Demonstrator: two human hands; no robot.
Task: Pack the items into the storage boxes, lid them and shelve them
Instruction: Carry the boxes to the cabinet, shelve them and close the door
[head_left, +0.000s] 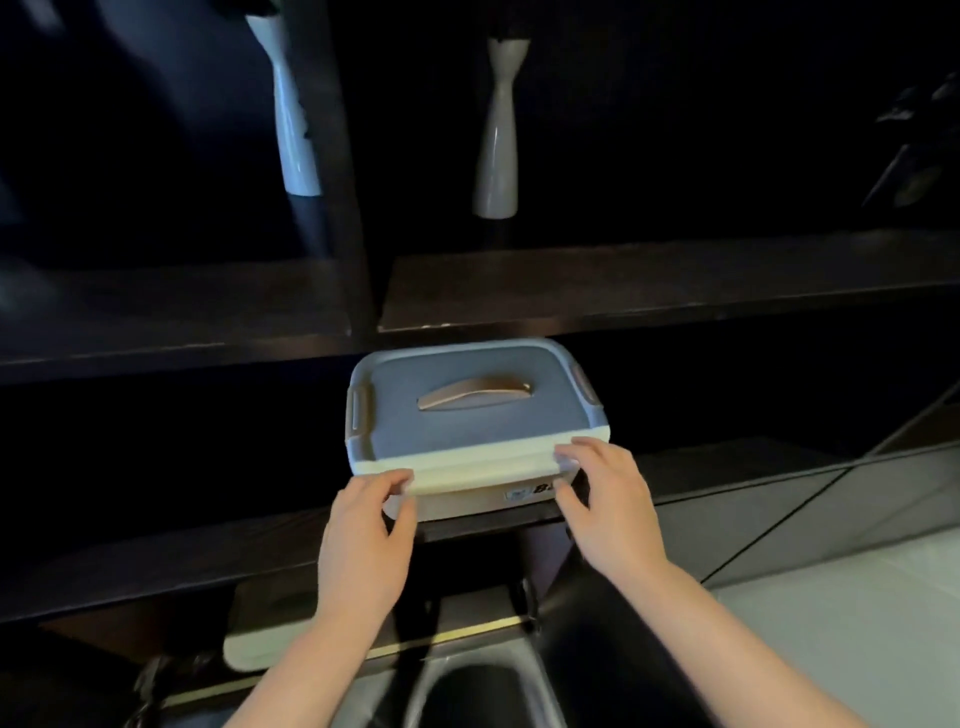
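Note:
A white storage box (467, 499) with a blue-grey lid (467, 415) and a tan handle sits on a dark shelf (208, 551), its near end jutting over the shelf's front edge. Side latches hold the lid down. My left hand (363, 535) grips the box's near left corner, thumb under the rim and fingers on top. My right hand (608, 499) grips the near right corner the same way. The box's contents are hidden by the lid.
A higher dark shelf (623, 291) carries two slim white vases (296, 114) (496, 140). A vertical divider stands between them. Below the box's shelf lies another pale lidded box (260, 639). A light floor (857, 623) shows at the lower right.

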